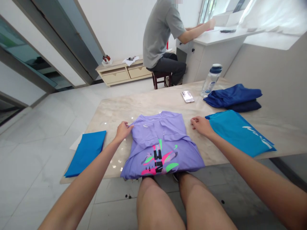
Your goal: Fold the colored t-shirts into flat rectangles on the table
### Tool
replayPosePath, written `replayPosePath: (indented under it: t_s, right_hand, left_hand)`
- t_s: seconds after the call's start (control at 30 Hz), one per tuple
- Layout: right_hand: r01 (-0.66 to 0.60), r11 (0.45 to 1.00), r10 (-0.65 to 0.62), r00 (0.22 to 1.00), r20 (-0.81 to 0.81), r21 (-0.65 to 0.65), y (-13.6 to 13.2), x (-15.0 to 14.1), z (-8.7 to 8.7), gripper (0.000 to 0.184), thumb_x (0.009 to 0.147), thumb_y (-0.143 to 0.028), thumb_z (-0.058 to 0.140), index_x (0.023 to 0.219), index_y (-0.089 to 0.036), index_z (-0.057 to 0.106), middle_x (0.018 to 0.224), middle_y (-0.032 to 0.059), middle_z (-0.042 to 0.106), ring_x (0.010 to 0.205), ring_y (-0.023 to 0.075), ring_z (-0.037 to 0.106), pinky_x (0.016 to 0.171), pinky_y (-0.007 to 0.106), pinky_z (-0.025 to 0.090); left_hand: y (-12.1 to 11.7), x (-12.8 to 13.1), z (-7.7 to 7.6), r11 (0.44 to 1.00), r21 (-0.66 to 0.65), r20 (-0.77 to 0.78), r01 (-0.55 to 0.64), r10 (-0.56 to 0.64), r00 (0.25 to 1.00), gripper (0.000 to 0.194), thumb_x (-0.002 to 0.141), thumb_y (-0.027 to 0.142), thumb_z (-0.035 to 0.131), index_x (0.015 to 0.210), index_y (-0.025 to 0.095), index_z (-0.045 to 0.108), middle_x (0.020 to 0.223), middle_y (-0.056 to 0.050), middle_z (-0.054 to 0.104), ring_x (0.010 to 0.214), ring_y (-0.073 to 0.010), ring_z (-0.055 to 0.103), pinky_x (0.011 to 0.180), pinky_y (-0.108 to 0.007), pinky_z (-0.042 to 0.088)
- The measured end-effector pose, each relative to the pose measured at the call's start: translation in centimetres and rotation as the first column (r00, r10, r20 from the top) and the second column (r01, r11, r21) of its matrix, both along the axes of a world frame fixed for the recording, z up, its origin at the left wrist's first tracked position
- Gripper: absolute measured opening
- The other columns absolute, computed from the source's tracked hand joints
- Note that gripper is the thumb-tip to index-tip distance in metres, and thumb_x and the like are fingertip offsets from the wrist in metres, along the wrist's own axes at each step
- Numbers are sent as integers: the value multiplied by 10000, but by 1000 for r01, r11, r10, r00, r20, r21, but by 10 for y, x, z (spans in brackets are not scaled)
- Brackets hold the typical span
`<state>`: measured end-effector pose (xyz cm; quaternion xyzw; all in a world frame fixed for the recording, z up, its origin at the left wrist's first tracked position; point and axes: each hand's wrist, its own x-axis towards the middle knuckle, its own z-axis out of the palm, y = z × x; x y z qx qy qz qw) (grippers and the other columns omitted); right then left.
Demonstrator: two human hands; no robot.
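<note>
A purple T-shirt (160, 143) with a pink, green and black print lies partly folded on the marble table (134, 107), its lower hem hanging over the near edge. My left hand (122, 130) pinches the shirt's left shoulder edge, fingers closed on the cloth. My right hand (200, 125) rests on the table just right of the shirt, fingers curled, a small gap from the fabric; nothing shows in it.
A folded blue garment (86, 152) lies at the table's left edge, a turquoise one (237, 131) at the right, dark blue folded clothes (233, 96) behind it. A phone (187, 96) and a water bottle (211, 80) stand farther back. A person (163, 38) sits at a white desk beyond.
</note>
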<state>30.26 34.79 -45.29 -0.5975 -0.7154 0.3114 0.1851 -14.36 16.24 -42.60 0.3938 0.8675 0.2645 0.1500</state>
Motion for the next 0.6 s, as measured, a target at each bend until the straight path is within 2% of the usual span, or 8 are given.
replayPosePath:
  t_s: [0.07,0.13,0.23,0.3,0.37,0.47,0.53,0.6]
  right_hand:
    - [-25,992,27,1000,13,-124,25,-24,10,230,1034,-345,717,1127,-144,776,895,91,843,697,181,772,695,262,555]
    - [-73,973,90,993,70,-219,44,-47,19,286,983,-416,807,1060,-141,794,753,71,806,663,189,750,621,249,539]
    - [-179,943,241,949,203,-281,62,-71,28,266,900,-377,905,861,-142,785,635,54,738,600,174,686,556,240,517]
    - [-209,932,287,925,250,-296,70,-82,33,273,862,-330,943,789,-144,757,631,54,723,586,166,670,552,244,536]
    - [-172,949,237,941,241,-264,77,-93,39,268,851,-285,956,803,-142,735,643,57,724,592,173,682,570,265,577]
    - [-51,987,74,986,151,-149,92,-113,50,249,878,-198,928,837,-148,688,646,51,712,604,188,709,628,323,640]
    - [16,998,-14,999,34,-61,108,-128,60,242,915,-159,883,844,-170,652,659,37,702,641,197,734,684,355,663]
    - [48,995,-39,994,-102,92,128,-141,74,221,963,-135,814,862,-191,625,722,33,716,724,191,757,764,358,664]
  left_hand:
    - [4,-13,-8,997,-79,6,-3,4,1000,476,786,504,880,1090,172,726,1021,-108,797,1028,-292,758,923,-359,566]
    - [11,-21,-13,989,-128,27,76,-74,997,514,702,568,925,1006,186,766,929,-71,793,959,-280,747,850,-333,548]
    - [24,-29,-13,948,-198,70,251,-242,968,437,640,558,948,871,212,813,748,-20,749,819,-255,710,740,-316,498]
    - [34,-35,-8,930,-224,61,291,-285,957,373,637,524,943,816,222,819,661,0,704,756,-240,679,695,-312,466]
    - [46,-43,-1,947,-208,16,246,-248,969,353,624,484,948,809,217,810,642,8,681,741,-230,662,675,-307,453]
    - [72,-58,16,985,-134,-45,113,-120,992,380,623,428,971,856,187,792,676,16,664,752,-216,648,681,-296,452]
    - [92,-68,33,997,-67,-82,34,-40,996,380,654,368,978,910,163,787,731,17,671,769,-199,633,712,-290,452]
    - [112,-77,57,999,44,-134,-9,15,991,352,731,305,953,986,134,780,835,5,707,810,-167,602,773,-282,453]
